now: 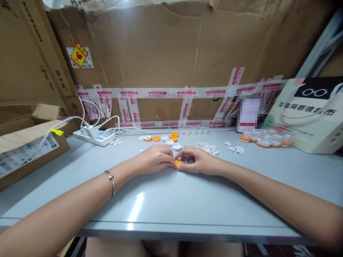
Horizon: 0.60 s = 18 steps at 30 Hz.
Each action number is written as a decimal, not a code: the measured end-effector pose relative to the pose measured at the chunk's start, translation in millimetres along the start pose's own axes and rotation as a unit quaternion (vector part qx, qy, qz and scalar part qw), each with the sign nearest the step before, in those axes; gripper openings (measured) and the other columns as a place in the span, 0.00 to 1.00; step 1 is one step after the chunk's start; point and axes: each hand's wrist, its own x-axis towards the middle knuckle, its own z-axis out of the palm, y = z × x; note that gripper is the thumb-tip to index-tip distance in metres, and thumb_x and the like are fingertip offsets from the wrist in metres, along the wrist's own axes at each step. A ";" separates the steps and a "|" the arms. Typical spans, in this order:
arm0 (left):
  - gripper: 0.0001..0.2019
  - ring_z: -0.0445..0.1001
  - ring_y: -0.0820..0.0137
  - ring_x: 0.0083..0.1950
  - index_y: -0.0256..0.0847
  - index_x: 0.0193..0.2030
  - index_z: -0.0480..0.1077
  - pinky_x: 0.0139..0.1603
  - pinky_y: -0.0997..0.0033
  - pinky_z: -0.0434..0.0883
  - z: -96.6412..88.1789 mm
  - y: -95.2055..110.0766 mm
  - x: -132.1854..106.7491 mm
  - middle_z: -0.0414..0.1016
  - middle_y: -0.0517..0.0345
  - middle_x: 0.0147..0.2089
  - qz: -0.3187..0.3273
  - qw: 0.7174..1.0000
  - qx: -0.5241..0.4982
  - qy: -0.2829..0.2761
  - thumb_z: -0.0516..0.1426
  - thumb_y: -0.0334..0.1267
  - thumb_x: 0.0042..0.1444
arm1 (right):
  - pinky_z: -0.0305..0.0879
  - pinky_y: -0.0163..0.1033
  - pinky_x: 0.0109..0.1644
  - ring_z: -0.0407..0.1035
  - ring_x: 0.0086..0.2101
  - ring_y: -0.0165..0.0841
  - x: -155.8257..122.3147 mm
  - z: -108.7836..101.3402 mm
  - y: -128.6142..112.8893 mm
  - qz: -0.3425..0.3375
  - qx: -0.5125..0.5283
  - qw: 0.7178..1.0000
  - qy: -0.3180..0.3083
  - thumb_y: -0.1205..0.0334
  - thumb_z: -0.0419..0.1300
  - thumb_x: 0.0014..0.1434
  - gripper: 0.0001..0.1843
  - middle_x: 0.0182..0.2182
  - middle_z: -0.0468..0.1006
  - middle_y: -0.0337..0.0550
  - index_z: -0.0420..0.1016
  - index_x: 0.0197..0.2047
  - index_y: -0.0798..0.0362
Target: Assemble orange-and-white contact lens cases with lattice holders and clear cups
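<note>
Both hands meet over the middle of the table around an orange round plastic cap (177,164). My left hand (158,159) pinches at its left side, with the fingertips bunched together and partly hiding it. From the right, my right hand (197,160) grips the cap's edge between thumb and forefinger, its other fingers curled. A small pale bit shows on the cap, too small to make out. Just beyond the hands lie white round caps (176,146) and an orange ring (156,139).
A pile of small white plastic parts (209,148) lies right of the hands. Clear domed pieces (194,130) line the back. Assembled orange-and-clear pieces (264,139) stand near a paper bag (305,114). A power strip (95,136) and cardboard box (32,153) are at left.
</note>
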 end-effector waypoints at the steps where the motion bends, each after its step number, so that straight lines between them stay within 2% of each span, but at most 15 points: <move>1: 0.09 0.71 0.70 0.37 0.39 0.36 0.75 0.41 0.72 0.66 0.4 -0.5 -0.1 0.75 0.53 0.35 -0.004 1.000 -0.006 0.001 0.53 0.33 0.59 | 0.58 0.35 0.38 0.61 0.33 0.29 0.0 0.3 0.2 0.005 0.003 1.000 0.002 0.53 0.62 0.49 0.17 0.34 0.67 0.40 0.74 0.41 0.53; 4: 0.08 0.71 0.70 0.38 0.39 0.36 0.75 0.42 0.72 0.67 -1.7 -4.2 -1.4 0.75 0.53 0.36 -0.011 1.000 -0.026 -0.001 0.53 0.33 0.58 | 0.59 0.35 0.39 0.61 0.34 0.30 -0.6 1.8 0.7 0.005 0.011 1.000 0.007 0.53 0.62 0.49 0.18 0.35 0.67 0.41 0.74 0.41 0.52; 7: 0.08 0.71 0.70 0.40 0.38 0.37 0.74 0.43 0.71 0.67 -11.1 -12.1 -5.2 0.74 0.52 0.37 -0.033 0.999 -0.020 0.008 0.53 0.32 0.58 | 0.59 0.36 0.40 0.61 0.34 0.30 -1.4 3.2 0.7 0.000 0.016 1.000 0.007 0.53 0.62 0.49 0.18 0.35 0.67 0.41 0.74 0.42 0.52; 11: 0.09 0.71 0.69 0.40 0.37 0.37 0.73 0.44 0.70 0.67 -34.7 -27.3 -14.3 0.74 0.52 0.38 -0.119 0.993 0.022 0.008 0.51 0.34 0.58 | 0.59 0.36 0.41 0.61 0.36 0.31 -2.3 3.5 -0.3 0.008 0.018 1.000 0.002 0.52 0.62 0.49 0.18 0.36 0.67 0.41 0.74 0.42 0.50; 15: 0.11 0.72 0.68 0.41 0.38 0.38 0.74 0.44 0.71 0.66 -57.7 -44.3 -26.5 0.75 0.53 0.40 -0.251 0.963 0.079 -0.056 0.51 0.37 0.56 | 0.58 0.37 0.45 0.62 0.40 0.33 -3.7 2.0 -2.5 -0.027 0.018 0.999 -0.040 0.48 0.63 0.48 0.19 0.38 0.67 0.42 0.75 0.42 0.49; 18: 0.10 0.72 0.68 0.40 0.39 0.37 0.74 0.42 0.72 0.66 -66.5 -55.1 -35.5 0.76 0.55 0.39 -0.287 0.949 0.078 -0.100 0.52 0.38 0.54 | 0.58 0.38 0.46 0.61 0.41 0.33 -4.3 1.8 -2.9 -0.028 0.011 0.999 -0.040 0.47 0.63 0.48 0.20 0.38 0.67 0.42 0.74 0.42 0.49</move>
